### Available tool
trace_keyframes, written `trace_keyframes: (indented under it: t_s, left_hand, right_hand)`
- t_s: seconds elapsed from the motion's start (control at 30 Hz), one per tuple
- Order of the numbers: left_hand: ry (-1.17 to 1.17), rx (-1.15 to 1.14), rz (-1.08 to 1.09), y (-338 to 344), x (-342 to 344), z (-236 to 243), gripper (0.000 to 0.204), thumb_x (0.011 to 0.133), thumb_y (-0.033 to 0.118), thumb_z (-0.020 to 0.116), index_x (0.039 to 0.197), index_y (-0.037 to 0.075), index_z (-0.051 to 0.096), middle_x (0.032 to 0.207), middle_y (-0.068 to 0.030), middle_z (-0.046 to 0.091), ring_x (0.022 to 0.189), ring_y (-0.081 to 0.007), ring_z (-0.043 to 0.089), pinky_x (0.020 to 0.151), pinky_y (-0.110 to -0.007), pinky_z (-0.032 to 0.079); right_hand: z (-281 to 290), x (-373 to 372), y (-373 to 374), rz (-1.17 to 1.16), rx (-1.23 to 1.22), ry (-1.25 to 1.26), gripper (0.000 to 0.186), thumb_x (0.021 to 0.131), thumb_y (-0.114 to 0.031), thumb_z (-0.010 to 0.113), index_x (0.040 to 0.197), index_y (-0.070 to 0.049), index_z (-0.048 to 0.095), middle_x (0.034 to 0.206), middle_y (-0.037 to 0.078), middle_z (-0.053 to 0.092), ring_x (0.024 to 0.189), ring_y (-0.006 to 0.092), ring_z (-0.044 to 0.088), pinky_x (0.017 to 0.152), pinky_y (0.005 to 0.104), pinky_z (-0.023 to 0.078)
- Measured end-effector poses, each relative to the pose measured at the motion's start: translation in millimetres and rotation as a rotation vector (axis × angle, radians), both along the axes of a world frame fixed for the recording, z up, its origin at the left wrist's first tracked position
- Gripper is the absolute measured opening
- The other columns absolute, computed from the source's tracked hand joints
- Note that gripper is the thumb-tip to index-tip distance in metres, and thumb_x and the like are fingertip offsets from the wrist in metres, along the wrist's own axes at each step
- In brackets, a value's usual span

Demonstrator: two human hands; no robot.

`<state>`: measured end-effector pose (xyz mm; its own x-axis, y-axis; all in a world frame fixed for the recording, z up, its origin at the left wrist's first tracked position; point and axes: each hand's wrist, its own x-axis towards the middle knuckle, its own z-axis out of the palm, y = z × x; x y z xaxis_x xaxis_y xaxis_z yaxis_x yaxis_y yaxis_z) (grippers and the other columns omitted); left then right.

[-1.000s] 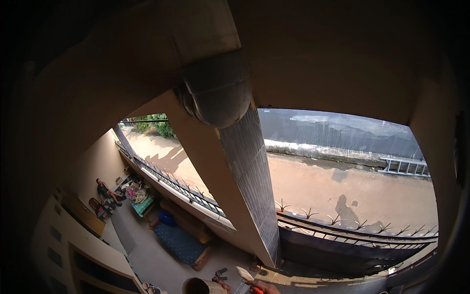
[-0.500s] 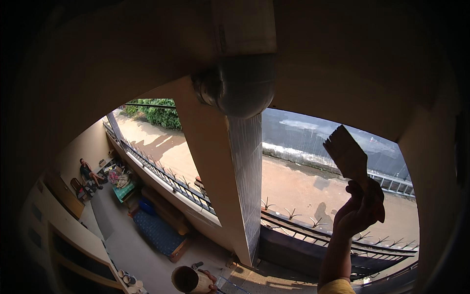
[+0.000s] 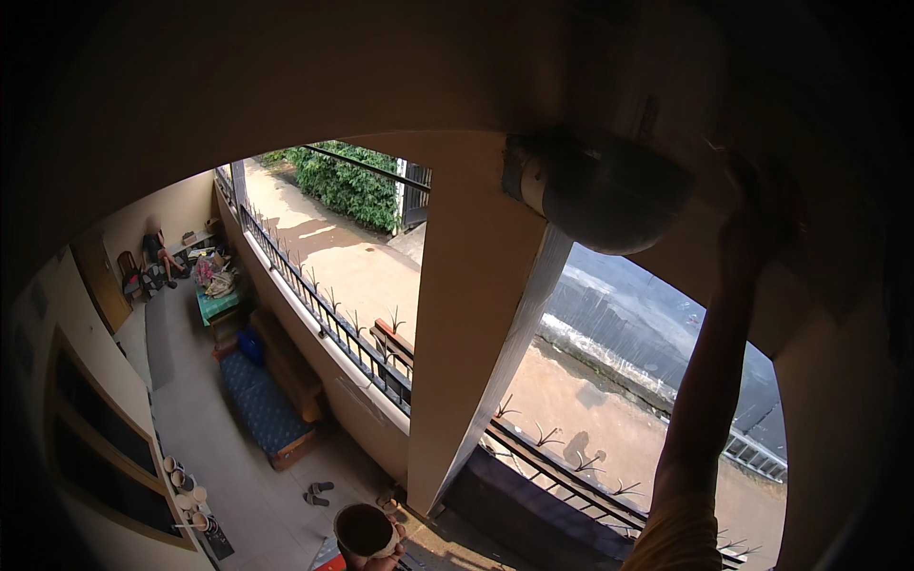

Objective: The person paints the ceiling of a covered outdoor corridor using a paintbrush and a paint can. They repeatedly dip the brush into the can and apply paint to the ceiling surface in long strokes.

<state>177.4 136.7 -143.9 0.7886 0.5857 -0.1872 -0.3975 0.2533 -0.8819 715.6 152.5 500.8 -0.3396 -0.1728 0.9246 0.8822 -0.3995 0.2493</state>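
At the lower edge my left hand [image 3: 388,556] is wrapped round a round, open-topped paint pot [image 3: 366,531], dark inside with a pale rim. My right arm reaches high on the right, and my right hand [image 3: 759,214] is in deep shadow beside a grey rounded pipe fitting [image 3: 619,195] under the ceiling. Its fingers are closed on a flat paintbrush, whose outline is nearly lost in the dark. Whether the bristles touch the pipe or the ceiling, I cannot tell.
A tiled pillar [image 3: 466,314] stands ahead, between openings with spiked railings [image 3: 319,319]. Far below on the floor are a blue-covered daybed [image 3: 267,400], slippers [image 3: 318,493], a green-covered table [image 3: 217,303] and several pots [image 3: 190,495]. A person [image 3: 157,249] sits at the far left.
My right hand has lifted the paintbrush from in front of the bright opening up into shadow beside the pipe. The view has shifted, and the pot stays in my left hand.
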Motion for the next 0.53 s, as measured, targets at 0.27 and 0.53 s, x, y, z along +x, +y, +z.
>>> trace_keyframes:
  t_s: [0.27,0.53]
  left_hand:
    - [0.986,0.926,0.103,-4,7,66,0.079,0.086,0.059,0.068,0.144,0.011,0.046,0.144,-0.0162,0.049,0.130,-0.0399,0.049,0.092,-0.062,0.053]
    - [0.852,0.900,0.077,-7,7,55,0.086,0.084,0.052,0.073,0.151,0.011,0.038,0.154,-0.0145,0.038,0.140,-0.0394,0.038,0.098,-0.064,0.050]
  right_hand:
    - [35,-7,71,0.743,-0.115,0.206,0.028,0.098,-0.024,0.059,0.121,-0.013,0.070,0.127,0.012,0.064,0.122,0.0285,0.057,0.106,0.0449,0.041]
    - [56,-6,83,1.732,-0.470,0.247,0.027,0.094,-0.034,0.068,0.112,-0.013,0.068,0.109,0.010,0.069,0.101,0.0280,0.066,0.086,0.0469,0.052]
